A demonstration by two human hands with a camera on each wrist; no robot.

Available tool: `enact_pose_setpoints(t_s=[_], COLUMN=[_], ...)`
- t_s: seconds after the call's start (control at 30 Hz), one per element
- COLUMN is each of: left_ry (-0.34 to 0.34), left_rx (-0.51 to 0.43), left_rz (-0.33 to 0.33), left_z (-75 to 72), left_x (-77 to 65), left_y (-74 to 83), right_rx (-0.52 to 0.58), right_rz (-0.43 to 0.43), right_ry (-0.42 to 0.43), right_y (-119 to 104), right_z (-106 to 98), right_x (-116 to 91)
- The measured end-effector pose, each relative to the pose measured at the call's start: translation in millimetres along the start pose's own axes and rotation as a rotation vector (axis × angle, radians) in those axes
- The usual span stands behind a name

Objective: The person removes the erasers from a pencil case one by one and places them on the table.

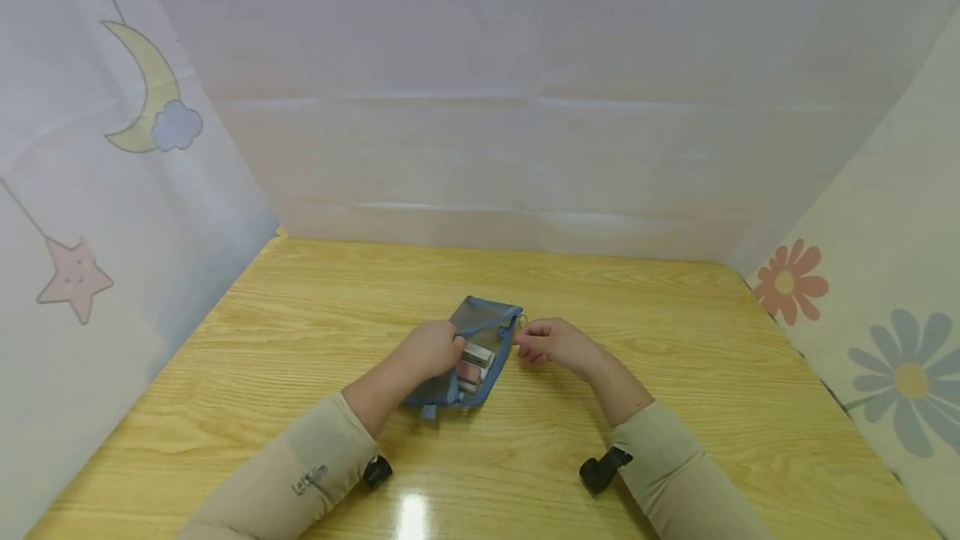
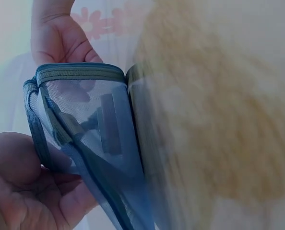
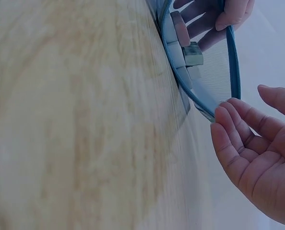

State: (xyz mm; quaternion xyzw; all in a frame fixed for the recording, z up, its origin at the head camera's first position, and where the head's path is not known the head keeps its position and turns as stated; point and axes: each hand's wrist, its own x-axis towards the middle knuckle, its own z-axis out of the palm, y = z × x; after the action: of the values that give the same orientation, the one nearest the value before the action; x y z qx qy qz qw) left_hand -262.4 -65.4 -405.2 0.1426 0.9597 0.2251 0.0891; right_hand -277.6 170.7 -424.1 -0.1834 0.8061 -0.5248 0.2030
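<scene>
A blue-edged mesh zipper pouch (image 1: 480, 319) lies on the wooden table with its mouth unzipped. Inside it sit several small blocks (image 1: 477, 355), white, green and reddish; their exact kind is not clear. My left hand (image 1: 427, 350) pinches the upper mesh edge between thumb and fingers, holding the mouth apart; in the right wrist view, the left fingers (image 3: 200, 21) show through the mesh. At the pouch's right end, my right hand (image 1: 555, 344) has its fingertips at the blue rim. The right wrist view has those fingers (image 3: 233, 134) gently bent, with the thumb apart.
The wooden table (image 1: 315, 290) extends around the pouch. A pale backdrop sheet (image 1: 487, 148) rises behind it, with decorated sheets (image 1: 67, 190) at the sides. Black wrist cameras (image 1: 600, 473) are strapped by both sleeves.
</scene>
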Motion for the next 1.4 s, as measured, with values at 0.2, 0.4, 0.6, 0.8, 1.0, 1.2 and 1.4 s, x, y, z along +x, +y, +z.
enact_pose_setpoints(t_s=[0.2,0.4,0.6,0.8,1.0,1.2,1.4], left_ry=[0.018,-0.038,-0.085,-0.099,-0.109,-0.141,-0.162], left_rx=[-0.176,-0.44,-0.637,-0.648,-0.678,-0.74,-0.813], left_rz=[-0.029,-0.074,-0.098,-0.085,-0.098,-0.148,-0.178], left_z=[1.6,1.0,3.4,6.1,7.9,8.0,8.1], left_x=[7.5,11.8,15.8,18.6,16.7,14.4,15.7], left_y=[-8.1,-11.9,-18.5,-24.8,-29.6,-36.9,-41.7], right_rx=[0.019,0.014,0.021,0.014,-0.02,-0.104,-0.152], right_rz=[-0.005,0.004,0.008,0.005,-0.002,-0.011,-0.048], right_ry=[0.004,0.035,0.056,0.062,0.068,0.108,0.126], right_y=[-3,-4,-5,-5,-3,-4,-3], right_z=[-1,-2,-5,-5,-2,4,9], right_x=[-2,-3,-4,-4,-2,-1,0])
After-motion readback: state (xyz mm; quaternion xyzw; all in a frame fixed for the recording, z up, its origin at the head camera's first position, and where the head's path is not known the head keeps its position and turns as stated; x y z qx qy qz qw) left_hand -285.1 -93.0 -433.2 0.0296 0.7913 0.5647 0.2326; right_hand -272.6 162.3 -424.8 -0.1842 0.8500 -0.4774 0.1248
